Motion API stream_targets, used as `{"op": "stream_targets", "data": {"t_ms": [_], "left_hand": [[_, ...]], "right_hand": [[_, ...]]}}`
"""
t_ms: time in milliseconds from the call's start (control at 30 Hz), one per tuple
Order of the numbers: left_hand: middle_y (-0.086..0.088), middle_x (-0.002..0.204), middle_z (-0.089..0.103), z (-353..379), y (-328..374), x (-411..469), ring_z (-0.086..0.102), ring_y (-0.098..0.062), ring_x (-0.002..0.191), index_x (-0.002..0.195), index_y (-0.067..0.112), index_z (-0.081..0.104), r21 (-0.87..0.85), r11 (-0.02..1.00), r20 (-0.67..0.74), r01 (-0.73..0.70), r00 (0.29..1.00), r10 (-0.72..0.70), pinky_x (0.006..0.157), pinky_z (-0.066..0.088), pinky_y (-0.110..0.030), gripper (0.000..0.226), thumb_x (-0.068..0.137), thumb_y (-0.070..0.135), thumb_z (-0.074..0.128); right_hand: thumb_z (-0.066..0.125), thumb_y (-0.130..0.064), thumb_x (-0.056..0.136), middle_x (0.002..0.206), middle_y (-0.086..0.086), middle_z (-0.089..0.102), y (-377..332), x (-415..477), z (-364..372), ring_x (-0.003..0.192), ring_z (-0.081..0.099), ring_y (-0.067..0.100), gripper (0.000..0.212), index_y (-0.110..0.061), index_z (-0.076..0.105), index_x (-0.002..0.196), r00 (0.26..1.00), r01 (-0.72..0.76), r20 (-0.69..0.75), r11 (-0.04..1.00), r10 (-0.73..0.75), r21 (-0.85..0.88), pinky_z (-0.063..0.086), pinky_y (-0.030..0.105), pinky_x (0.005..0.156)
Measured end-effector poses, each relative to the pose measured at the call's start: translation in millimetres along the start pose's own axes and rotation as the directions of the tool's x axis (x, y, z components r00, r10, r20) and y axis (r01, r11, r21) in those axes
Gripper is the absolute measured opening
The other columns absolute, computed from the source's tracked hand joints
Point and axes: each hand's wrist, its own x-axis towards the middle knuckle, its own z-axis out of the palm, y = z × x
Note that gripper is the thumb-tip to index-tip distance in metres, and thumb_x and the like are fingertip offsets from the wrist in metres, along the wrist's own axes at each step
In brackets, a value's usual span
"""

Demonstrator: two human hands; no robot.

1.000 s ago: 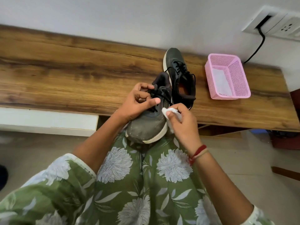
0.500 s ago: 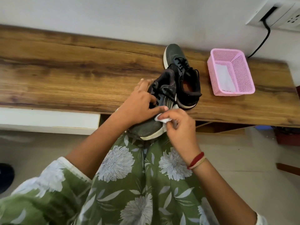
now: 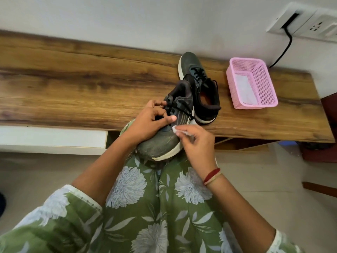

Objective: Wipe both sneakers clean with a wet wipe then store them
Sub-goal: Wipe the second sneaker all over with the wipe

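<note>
- My left hand (image 3: 149, 121) grips the grey sneaker (image 3: 164, 143) at the lacing. The fingers are curled into the black laces (image 3: 182, 105) and the thumb lies across the upper.
- My right hand (image 3: 197, 143) pinches a small bunched wet wipe (image 3: 176, 129) between thumb and fingertips. It presses the wipe on the side of the upper, just above the white sole.
- That sneaker sits on my lap (image 3: 155, 198), toe toward me and heel up over the desk (image 3: 73, 79) edge. The second sneaker (image 3: 189, 64) stands on the desk just behind it, its heel close to the front edge.
- Slip risk: the shoe balances on my knees and only the left hand steadies it. A hard stroke toward the toe could twist it out of that grip and onto the floor.
- Wipe risk: very little wipe shows past my fingertips. I judge it could roll up or slide out of the pinch, so bare fingers rub instead.
- Snag risk: my fingers are threaded in the laces, so turning the shoe to reach the other side may tug them loose.
- Knock risk: I cannot tell whether the raised heel touches the second sneaker. A swing of it could push that one off the desk or into the pink basket (image 3: 268, 83) beside it.
- Dirt risk: the sole rests against my green floral clothing and may smear it.
</note>
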Motion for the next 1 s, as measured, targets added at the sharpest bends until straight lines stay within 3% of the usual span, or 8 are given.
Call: {"op": "stream_targets", "data": {"t_ms": [133, 300, 433, 567, 733, 800, 867, 1000], "left_hand": [[0.016, 0.110, 0.041, -0.8, -5.2, 0.4, 0.042, -0.002, 0.119, 0.058, 0.020, 0.058, 0.000, 1.000, 0.033, -0.010, 0.999, 0.010, 0.103, 0.028, -0.022, 0.028, 0.083, 0.031, 0.068], [0.008, 0.107, 0.043, -0.2, -3.8, 3.4, 0.043, -0.004, 0.117, 0.054, 0.025, 0.053, -0.004, 1.000, -0.006, -0.018, 1.000, 0.018, 0.100, 0.030, -0.022, 0.034, 0.085, 0.025, 0.067], [0.008, 0.109, 0.043, -0.5, -7.1, 3.6, 0.041, 0.002, 0.116, 0.056, 0.021, 0.054, -0.001, 1.000, 0.025, -0.017, 1.000, 0.017, 0.099, 0.028, -0.018, 0.033, 0.086, 0.027, 0.065], [0.015, 0.107, 0.041, 0.6, -6.2, 4.3, 0.041, 0.002, 0.115, 0.055, 0.021, 0.054, 0.013, 1.000, 0.008, -0.017, 1.000, 0.017, 0.099, 0.028, -0.019, 0.034, 0.087, 0.027, 0.065], [0.015, 0.107, 0.042, 2.3, -7.1, 3.6, 0.043, 0.002, 0.114, 0.054, 0.021, 0.053, -0.009, 1.000, -0.002, -0.020, 1.000, 0.019, 0.102, 0.030, -0.024, 0.035, 0.086, 0.028, 0.065], [0.014, 0.107, 0.042, 3.1, -6.0, 4.1, 0.043, -0.003, 0.115, 0.054, 0.022, 0.053, 0.014, 1.000, -0.009, -0.013, 1.000, 0.013, 0.104, 0.031, -0.025, 0.035, 0.086, 0.029, 0.066], [0.016, 0.107, 0.042, 1.5, -5.0, 4.0, 0.044, -0.002, 0.114, 0.053, 0.023, 0.053, 0.025, 1.000, 0.000, -0.002, 1.000, 0.002, 0.101, 0.031, -0.024, 0.036, 0.086, 0.029, 0.066], [0.018, 0.106, 0.042, 1.3, -5.2, 2.2, 0.044, 0.004, 0.110, 0.052, 0.023, 0.051, 0.006, 1.000, 0.011, -0.002, 1.000, 0.002, 0.097, 0.030, -0.021, 0.037, 0.087, 0.028, 0.066]], "right_hand": [[0.062, 0.001, 0.080, 0.089, 0.001, 0.067, -5.0, -15.0, -5.6, 0.085, 0.060, 0.017, 0.023, -0.013, 0.072, 0.094, 0.902, 0.375, 0.304, 0.906, -0.307, -0.199, 0.049, 0.033, 0.076], [0.063, 0.004, 0.079, 0.085, 0.000, 0.069, 8.1, 28.1, -16.7, 0.079, 0.063, 0.015, 0.020, -0.012, 0.073, 0.087, 0.965, 0.247, 0.154, 0.931, -0.211, -0.270, 0.052, 0.041, 0.073], [0.058, -0.003, 0.083, 0.088, 0.000, 0.069, -13.3, -3.5, -11.5, 0.083, 0.062, 0.013, 0.018, -0.013, 0.071, 0.090, 0.840, 0.461, 0.421, 0.858, -0.341, -0.225, 0.050, 0.030, 0.078], [0.062, 0.003, 0.077, 0.085, 0.000, 0.070, 0.2, 19.2, -18.3, 0.080, 0.064, 0.016, 0.020, -0.012, 0.073, 0.087, 0.930, 0.328, 0.263, 0.902, -0.257, -0.279, 0.053, 0.041, 0.073], [0.063, 0.003, 0.080, 0.088, 0.000, 0.069, -27.3, -21.4, -11.5, 0.083, 0.063, 0.014, 0.020, -0.012, 0.071, 0.091, 0.825, 0.442, 0.463, 0.880, -0.324, -0.173, 0.052, 0.030, 0.078], [0.064, 0.002, 0.080, 0.088, 0.000, 0.069, -10.1, 3.0, -16.9, 0.082, 0.063, 0.014, 0.019, -0.013, 0.071, 0.091, 0.906, 0.356, 0.326, 0.901, -0.268, -0.250, 0.054, 0.037, 0.077], [0.064, 0.002, 0.080, 0.087, -0.001, 0.068, -4.9, 6.4, -18.8, 0.083, 0.063, 0.014, 0.020, -0.014, 0.071, 0.090, 0.936, 0.299, 0.271, 0.911, -0.223, -0.285, 0.054, 0.039, 0.076], [0.060, -0.001, 0.083, 0.088, 0.000, 0.069, -33.1, -34.7, -11.2, 0.084, 0.062, 0.014, 0.018, -0.012, 0.070, 0.092, 0.838, 0.425, 0.449, 0.888, -0.311, -0.177, 0.051, 0.028, 0.079]]}}
